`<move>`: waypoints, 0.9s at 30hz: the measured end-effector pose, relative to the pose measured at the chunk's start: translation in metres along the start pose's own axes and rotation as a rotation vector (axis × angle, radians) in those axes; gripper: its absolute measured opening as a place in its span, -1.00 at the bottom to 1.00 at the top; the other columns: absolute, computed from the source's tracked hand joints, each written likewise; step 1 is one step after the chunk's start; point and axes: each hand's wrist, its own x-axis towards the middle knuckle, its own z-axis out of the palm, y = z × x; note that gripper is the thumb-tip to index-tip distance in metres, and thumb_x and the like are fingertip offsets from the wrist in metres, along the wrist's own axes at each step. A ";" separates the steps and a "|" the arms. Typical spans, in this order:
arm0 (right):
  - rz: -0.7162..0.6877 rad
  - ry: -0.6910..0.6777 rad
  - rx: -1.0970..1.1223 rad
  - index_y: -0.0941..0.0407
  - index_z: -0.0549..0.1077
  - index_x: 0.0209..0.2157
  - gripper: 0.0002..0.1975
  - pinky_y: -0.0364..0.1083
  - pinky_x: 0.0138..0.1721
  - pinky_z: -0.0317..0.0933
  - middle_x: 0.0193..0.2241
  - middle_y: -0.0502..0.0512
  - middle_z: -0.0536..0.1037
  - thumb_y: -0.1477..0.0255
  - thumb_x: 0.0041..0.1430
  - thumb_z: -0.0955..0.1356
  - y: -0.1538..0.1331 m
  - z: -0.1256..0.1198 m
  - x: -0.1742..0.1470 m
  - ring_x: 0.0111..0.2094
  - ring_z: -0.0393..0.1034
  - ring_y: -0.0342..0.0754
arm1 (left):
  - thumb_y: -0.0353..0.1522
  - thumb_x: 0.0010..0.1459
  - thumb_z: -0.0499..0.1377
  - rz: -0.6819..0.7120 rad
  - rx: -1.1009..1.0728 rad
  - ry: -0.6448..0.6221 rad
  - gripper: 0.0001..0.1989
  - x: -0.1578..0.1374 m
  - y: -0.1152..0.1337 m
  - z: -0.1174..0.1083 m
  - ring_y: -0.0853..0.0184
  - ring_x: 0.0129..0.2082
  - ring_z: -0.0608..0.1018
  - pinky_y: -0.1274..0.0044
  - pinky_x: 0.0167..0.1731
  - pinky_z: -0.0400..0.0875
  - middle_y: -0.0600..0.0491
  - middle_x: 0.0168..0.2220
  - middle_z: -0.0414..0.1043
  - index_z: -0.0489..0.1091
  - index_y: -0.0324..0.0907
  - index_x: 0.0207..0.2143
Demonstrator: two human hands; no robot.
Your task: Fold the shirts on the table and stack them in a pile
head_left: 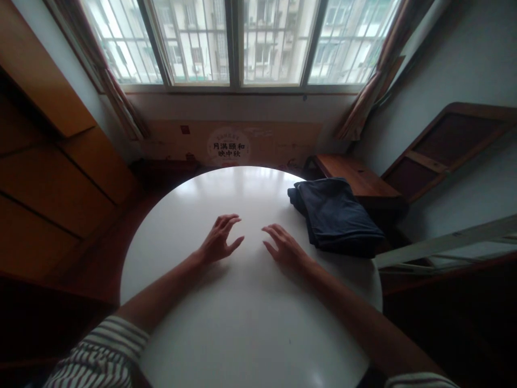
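Note:
Over the middle of a round white table (242, 307), my left hand (219, 238) has its thumb and fingers apart, with nothing between them. Facing it a short way to the right, my right hand (284, 247) is likewise open and holds nothing. A folded dark navy cloth item (337, 215), perhaps a garment, lies on the table's right side. My right hand is nearer to it but not touching. Whether either hand rests on the tabletop or hovers just above it, I cannot tell.
Behind the table's right edge stands a brown wooden desk (343, 170). Yellow-brown cabinets (60, 178) line the left wall. Barred windows (234, 43) with curtains (117, 102) are at the back. A wood-framed panel (444, 145) leans on the right.

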 end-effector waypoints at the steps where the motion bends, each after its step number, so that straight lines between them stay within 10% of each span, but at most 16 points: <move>1: -0.014 0.014 0.009 0.13 0.30 0.15 -0.60 0.12 0.09 0.24 0.01 0.31 0.44 0.35 0.31 0.27 -0.001 0.000 0.001 0.05 0.33 0.13 | -0.12 0.26 0.13 -0.001 0.029 -0.051 -0.40 -0.001 0.000 0.000 0.06 0.21 0.28 0.19 0.20 0.17 -0.26 0.18 0.28 0.17 -0.26 0.24; 8: 0.009 -0.242 -0.071 0.19 -0.17 0.41 -0.05 0.26 0.31 -0.11 0.36 0.37 0.05 -0.07 0.23 0.25 -0.005 -0.002 -0.001 0.37 -0.10 0.20 | 0.20 0.13 0.04 -0.020 0.084 -0.430 0.08 -0.009 -0.003 0.004 -0.01 0.41 -0.11 0.09 0.31 -0.17 -0.24 0.42 -0.23 -0.35 -0.23 0.42; 27: 0.017 -0.398 -0.187 0.33 -0.10 0.39 0.10 0.25 0.34 -0.27 0.37 0.43 -0.07 -0.26 0.14 0.11 -0.005 0.004 -0.003 0.39 -0.20 0.24 | 0.30 0.03 0.00 -0.003 0.133 -0.575 0.17 -0.005 0.000 0.002 -0.01 0.40 -0.05 0.15 0.31 -0.27 -0.33 0.40 -0.22 -0.21 -0.32 0.41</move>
